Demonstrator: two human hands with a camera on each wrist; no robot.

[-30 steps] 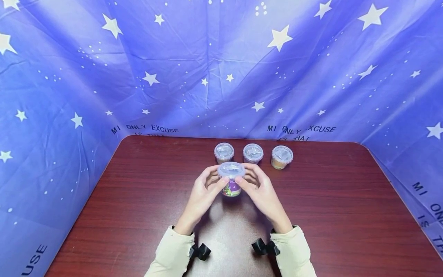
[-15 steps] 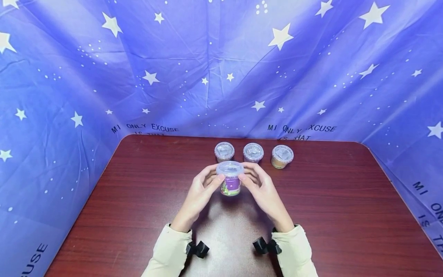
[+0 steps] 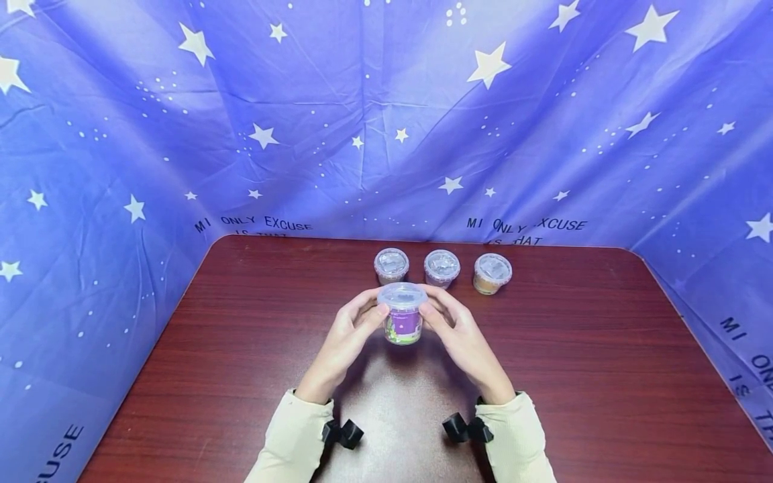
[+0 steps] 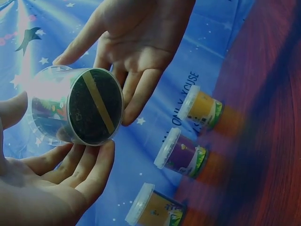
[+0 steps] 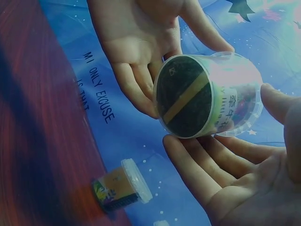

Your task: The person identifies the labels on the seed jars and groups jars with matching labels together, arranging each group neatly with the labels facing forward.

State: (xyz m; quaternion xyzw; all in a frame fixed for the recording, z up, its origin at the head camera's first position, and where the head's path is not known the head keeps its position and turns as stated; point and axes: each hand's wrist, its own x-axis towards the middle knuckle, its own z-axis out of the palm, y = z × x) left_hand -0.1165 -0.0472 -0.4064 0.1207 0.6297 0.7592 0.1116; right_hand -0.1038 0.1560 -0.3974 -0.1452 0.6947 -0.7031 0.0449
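Both hands hold a small clear plastic tub upright above the table, its lid on and a purple-and-green label facing me. My left hand grips its left side, thumb near the lid's rim and fingers behind. On the opposite side my right hand grips it the same way. The left wrist view shows the tub's base, with dark stuff and a tan strip behind clear plastic. Printed characters run along the tub's side in the right wrist view.
Three similar lidded tubs stand in a row behind the hands: a left one, a middle one and a right one. They sit on a dark red wooden table. A blue star-printed cloth surrounds the table's back and sides.
The tub has turned slightly, bringing more of its purple label into sight. My thumbs have moved apart toward its sides. The three tubs behind stay put.
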